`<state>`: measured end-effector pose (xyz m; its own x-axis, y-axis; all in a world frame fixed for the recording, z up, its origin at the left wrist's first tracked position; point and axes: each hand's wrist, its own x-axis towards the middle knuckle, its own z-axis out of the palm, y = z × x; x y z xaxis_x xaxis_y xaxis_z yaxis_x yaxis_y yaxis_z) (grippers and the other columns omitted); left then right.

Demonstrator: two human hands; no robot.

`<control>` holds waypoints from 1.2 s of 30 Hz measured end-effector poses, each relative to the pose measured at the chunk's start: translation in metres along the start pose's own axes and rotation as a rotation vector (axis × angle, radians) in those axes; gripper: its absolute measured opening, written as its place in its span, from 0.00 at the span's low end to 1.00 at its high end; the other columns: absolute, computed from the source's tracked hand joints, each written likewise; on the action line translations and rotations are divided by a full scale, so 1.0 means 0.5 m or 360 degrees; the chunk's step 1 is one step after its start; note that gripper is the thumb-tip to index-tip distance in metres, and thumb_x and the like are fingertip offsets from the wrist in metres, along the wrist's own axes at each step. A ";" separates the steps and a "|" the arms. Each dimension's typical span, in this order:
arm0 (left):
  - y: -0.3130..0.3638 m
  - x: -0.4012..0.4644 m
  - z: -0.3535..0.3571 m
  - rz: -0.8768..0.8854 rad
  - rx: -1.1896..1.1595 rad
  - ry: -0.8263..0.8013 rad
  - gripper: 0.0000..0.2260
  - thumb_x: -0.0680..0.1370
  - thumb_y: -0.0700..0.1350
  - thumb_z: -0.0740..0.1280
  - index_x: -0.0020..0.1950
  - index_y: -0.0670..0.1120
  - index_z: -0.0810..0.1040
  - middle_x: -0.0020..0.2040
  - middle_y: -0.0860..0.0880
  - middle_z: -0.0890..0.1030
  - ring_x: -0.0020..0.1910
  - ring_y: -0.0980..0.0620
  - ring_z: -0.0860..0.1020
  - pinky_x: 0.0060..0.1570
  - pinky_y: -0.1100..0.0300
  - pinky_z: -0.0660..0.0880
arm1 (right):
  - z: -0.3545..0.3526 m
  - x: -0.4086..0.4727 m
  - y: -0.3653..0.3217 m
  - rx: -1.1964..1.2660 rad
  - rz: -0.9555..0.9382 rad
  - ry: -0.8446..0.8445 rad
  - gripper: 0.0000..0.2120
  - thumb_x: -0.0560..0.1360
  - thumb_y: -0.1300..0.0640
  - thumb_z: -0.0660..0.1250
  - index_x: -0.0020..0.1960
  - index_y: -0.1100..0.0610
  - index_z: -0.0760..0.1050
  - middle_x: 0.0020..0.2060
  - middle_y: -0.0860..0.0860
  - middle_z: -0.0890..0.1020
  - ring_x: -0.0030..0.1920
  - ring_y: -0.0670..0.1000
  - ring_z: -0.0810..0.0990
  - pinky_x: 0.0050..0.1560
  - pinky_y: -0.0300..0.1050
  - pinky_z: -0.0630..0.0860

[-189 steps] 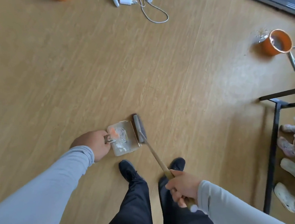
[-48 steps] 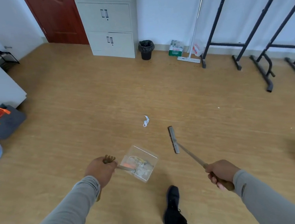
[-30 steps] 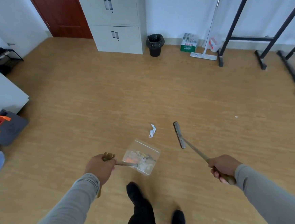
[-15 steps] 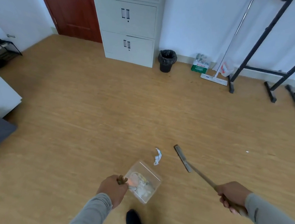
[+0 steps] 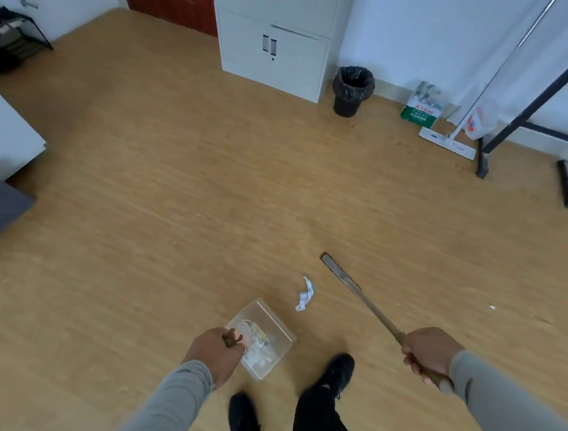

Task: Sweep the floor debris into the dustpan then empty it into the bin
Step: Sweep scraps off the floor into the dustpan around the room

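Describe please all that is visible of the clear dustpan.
The dustpan is a clear, boxy plastic scoop with a thin metal stem and a brown grip. The left hand holds that grip. White scraps and something orange lie inside. It sits tilted before the shoes, near the white crumpled paper, not touching it.

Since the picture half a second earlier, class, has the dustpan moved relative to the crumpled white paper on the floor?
Yes. The dustpan, held by the left hand, now sits further below and left of the crumpled white paper, so the gap between them has widened.
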<state>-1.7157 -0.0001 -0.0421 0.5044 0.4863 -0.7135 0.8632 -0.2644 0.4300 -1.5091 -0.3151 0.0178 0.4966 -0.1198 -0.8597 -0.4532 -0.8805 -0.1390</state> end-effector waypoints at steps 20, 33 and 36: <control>0.060 0.140 0.058 -0.0237 0.0289 0.0189 0.11 0.79 0.54 0.61 0.56 0.56 0.79 0.43 0.54 0.81 0.40 0.51 0.80 0.47 0.54 0.81 | 0.066 0.157 -0.112 -0.0408 -0.0005 -0.0341 0.10 0.77 0.65 0.56 0.43 0.66 0.75 0.31 0.61 0.78 0.19 0.53 0.70 0.30 0.44 0.70; 0.042 0.120 0.053 -0.0184 0.0225 0.0142 0.10 0.77 0.55 0.63 0.55 0.56 0.79 0.45 0.53 0.82 0.42 0.49 0.81 0.48 0.54 0.81 | -0.078 0.070 -0.063 0.0109 0.0071 -0.0620 0.12 0.80 0.63 0.65 0.62 0.54 0.76 0.31 0.57 0.76 0.24 0.49 0.67 0.21 0.38 0.65; 0.037 0.116 0.055 -0.0174 0.0235 0.0134 0.09 0.78 0.55 0.63 0.54 0.56 0.79 0.44 0.53 0.81 0.42 0.49 0.81 0.48 0.54 0.80 | -0.040 0.064 -0.068 0.0090 -0.0020 -0.0532 0.13 0.80 0.63 0.65 0.63 0.54 0.74 0.30 0.57 0.77 0.23 0.49 0.68 0.23 0.39 0.66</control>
<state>-1.6700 0.0002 -0.0905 0.4095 0.5850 -0.7001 0.9094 -0.3227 0.2624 -1.4629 -0.2983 0.0048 0.2366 0.0563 -0.9700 -0.4936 -0.8529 -0.1699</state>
